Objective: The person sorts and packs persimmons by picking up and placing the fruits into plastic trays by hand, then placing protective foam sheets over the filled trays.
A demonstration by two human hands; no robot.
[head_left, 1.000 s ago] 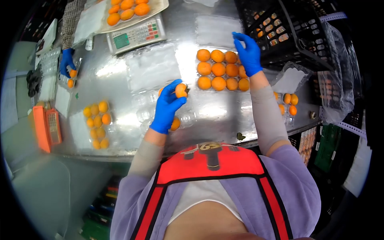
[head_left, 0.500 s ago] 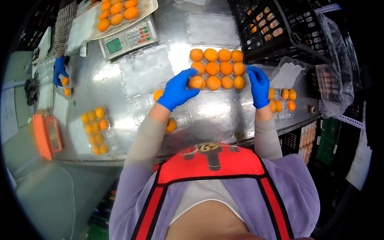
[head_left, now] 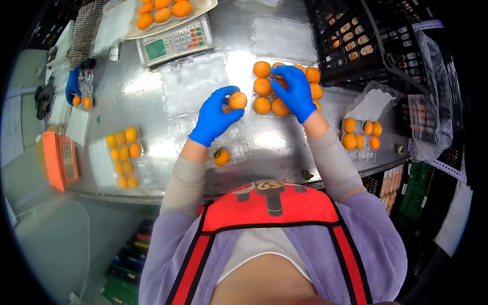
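A shiny metal bench [head_left: 274,150] carries everything, its near edge running just in front of the person. At its far right corner stands a black crate [head_left: 351,76] with slotted sides and fruit showing through the holes. Toward the far edge, left of the middle, sits a scale [head_left: 175,47] bearing a tray [head_left: 206,9] of orange fruit. One pale sheet [head_left: 190,86] lies on the near side of the scale, another beside the crate.

Right of the bench's middle is a block of fruit [head_left: 262,86] set in rows. A see-through tray [head_left: 239,148] lies between it and the near edge, farther left. A smaller batch [head_left: 124,152] lies toward the near left corner, another [head_left: 349,126] toward the near right corner. An orange box [head_left: 53,160] stands at the left edge.

The right hand [head_left: 296,94], blue-gloved, reaches over the block, fingers bent; its grip is hidden, so whether it has hold of a fruit cannot be told. The left hand [head_left: 211,117], also gloved, has its grip closed around one fruit [head_left: 238,100], pinched between thumb and fingers, just beside the block's left side. Near the left edge, a co-worker's gloved hand [head_left: 72,87] touches a small fruit [head_left: 76,100].

A single fruit [head_left: 221,157] with a dark cap sits at the see-through tray; a leaf [head_left: 307,175] lies by the near edge.
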